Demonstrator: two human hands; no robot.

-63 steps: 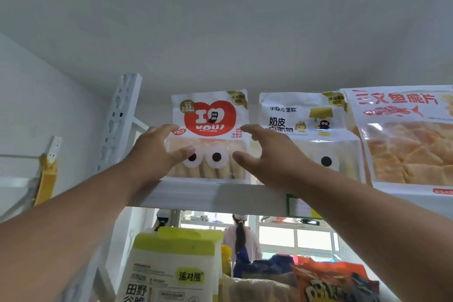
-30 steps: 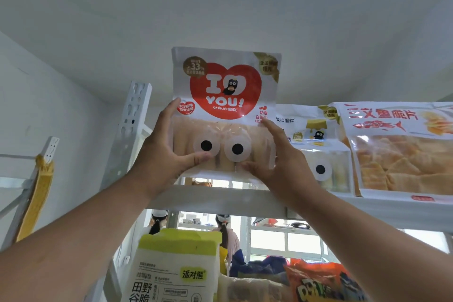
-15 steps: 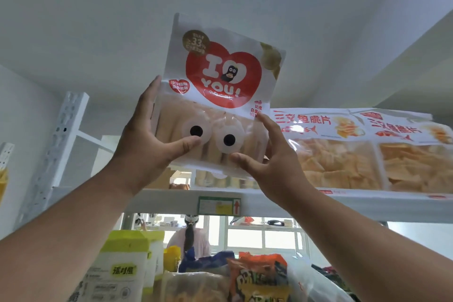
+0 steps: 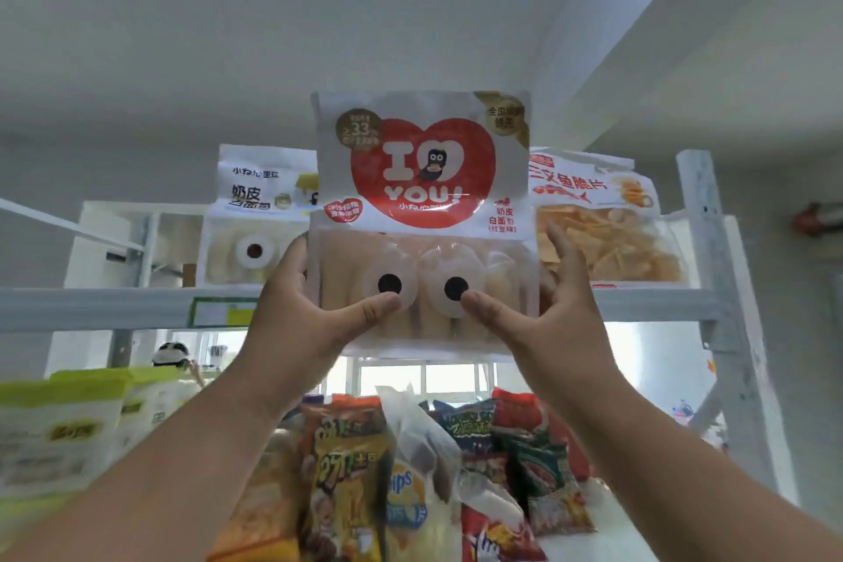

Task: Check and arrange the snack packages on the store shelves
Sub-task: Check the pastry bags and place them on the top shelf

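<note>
The red-heart bread package (image 4: 422,214) is held upright in front of the top shelf (image 4: 647,303), printed face toward the camera, its long axis vertical with the heart label up and the clear window down. The left hand (image 4: 299,315) grips its lower left edge, thumb across the front and fingers behind, while the right hand (image 4: 545,317) grips the lower right edge likewise. A white bread package (image 4: 255,219) stands on the shelf behind to the left, a bag of orange crisps (image 4: 606,224) to the right.

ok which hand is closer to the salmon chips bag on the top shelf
Right. The right hand holds the heart bread bag directly beside the salmon chips bag; the left hand holds its far edge.
</note>
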